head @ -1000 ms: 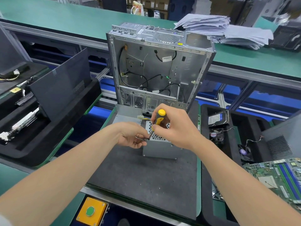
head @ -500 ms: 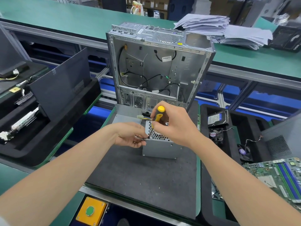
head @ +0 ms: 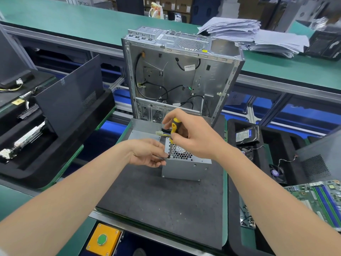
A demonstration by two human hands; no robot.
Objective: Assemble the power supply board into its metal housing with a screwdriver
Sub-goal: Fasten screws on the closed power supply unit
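A grey metal power supply housing (head: 184, 168) with a honeycomb vent on top stands on the dark mat (head: 162, 204). My right hand (head: 193, 137) grips a yellow-and-black screwdriver (head: 173, 127), its shaft pointing down to the housing's near-left top corner. My left hand (head: 147, 154) is at that same corner, its fingertips pinching something small and dark around the screwdriver tip. A white connector with yellow wires (head: 159, 133) pokes out behind the housing. The board inside is hidden.
An open silver computer case (head: 180, 74) stands upright just behind the housing. A dark side panel (head: 68, 97) leans in a black foam tray at left. At right are a hard drive (head: 246, 134), fans and a green motherboard (head: 317, 198). A yellow box with a green button (head: 102, 239) sits at the front edge.
My right hand has loosened and opened its fingers around the screwdriver handle, showing more of the yellow grip. My left hand stays at the corner.
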